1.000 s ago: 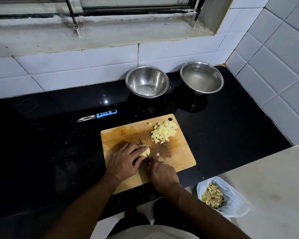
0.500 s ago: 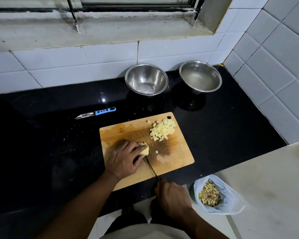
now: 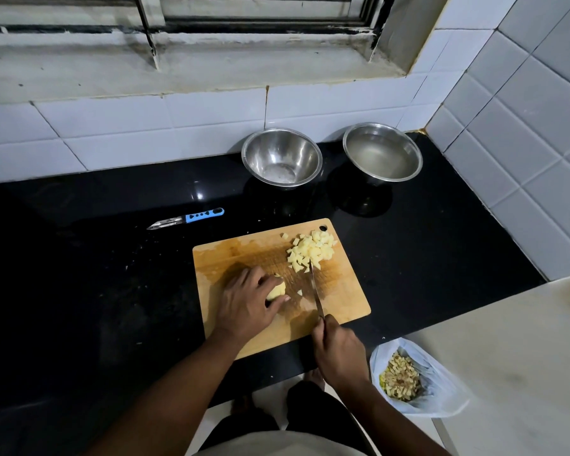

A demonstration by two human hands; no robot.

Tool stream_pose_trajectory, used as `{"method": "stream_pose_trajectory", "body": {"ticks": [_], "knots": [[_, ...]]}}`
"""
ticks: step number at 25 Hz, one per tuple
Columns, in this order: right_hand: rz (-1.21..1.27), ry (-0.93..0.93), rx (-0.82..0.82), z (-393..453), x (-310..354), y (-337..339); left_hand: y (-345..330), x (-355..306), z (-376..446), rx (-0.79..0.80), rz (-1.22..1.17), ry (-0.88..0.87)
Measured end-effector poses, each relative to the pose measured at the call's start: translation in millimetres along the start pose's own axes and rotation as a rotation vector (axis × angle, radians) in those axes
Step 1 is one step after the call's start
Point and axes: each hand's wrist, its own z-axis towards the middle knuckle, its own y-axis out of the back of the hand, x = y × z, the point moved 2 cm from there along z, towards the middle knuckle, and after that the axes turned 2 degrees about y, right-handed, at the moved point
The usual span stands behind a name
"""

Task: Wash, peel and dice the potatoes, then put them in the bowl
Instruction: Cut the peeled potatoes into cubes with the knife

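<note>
There were two round stainless-steel bowls [image 3: 281, 158] [image 3: 382, 153], one rectangular wooden cutting board [image 3: 339, 297], one blue-handled peeler [image 3: 187, 218], one thin-bladed knife [image 3: 316, 292], one white plastic bag of peelings [image 3: 422, 383], and two bare hands [image 3: 246, 306] [image 3: 338, 352].

Left hand [image 3: 244, 306] curled, gripping, right hand [image 3: 338, 352] apparently fisted, gripping, forearms angled inward

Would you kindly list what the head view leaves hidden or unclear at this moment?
- Potato piece: mostly covered by the left hand.
- Knife handle: hidden inside the right hand.
- Left bowl: residue at its bottom too faint to identify.
- Bag contents: too small to identify.
</note>
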Motion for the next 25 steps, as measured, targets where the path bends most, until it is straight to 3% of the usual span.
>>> {"method": "stream_pose_trajectory", "body": {"ticks": [13,20,25], "knots": [[-0.054,0.072,0.015,1,3,2,-5,-4,-1,-0.007,-0.089,0.107],[-0.049,0.078,0.016,-1,1,-5,-4,17,-14,0.010,-0.298,0.046],[-0.048,0.082,0.003,-1,-1,-2,-6,18,-13,-0.013,-0.273,0.046]]}}
